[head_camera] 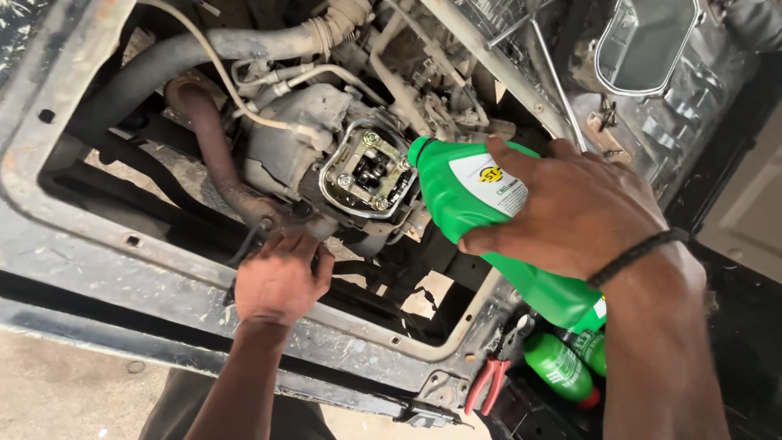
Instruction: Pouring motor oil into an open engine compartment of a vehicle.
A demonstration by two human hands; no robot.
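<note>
My right hand point(574, 208) grips a green plastic oil bottle point(456, 191) with a white label, tilted so its open neck points at the engine's uncovered valve head point(368, 173). The neck sits just right of that opening, close to its rim. My left hand point(281, 277) reaches under the engine below the rusty exhaust pipe point(213, 147); its fingers curl against the engine's underside, and what they hold is hidden. A dark braided band circles my right wrist.
The engine sits inside a rectangular cut-out in a dusty grey metal frame point(106, 269). Hoses and cables cross above it. Red-handled pliers point(493, 379) and another green bottle point(562, 371) lie at the lower right. A headlamp housing point(648, 41) is at the top right.
</note>
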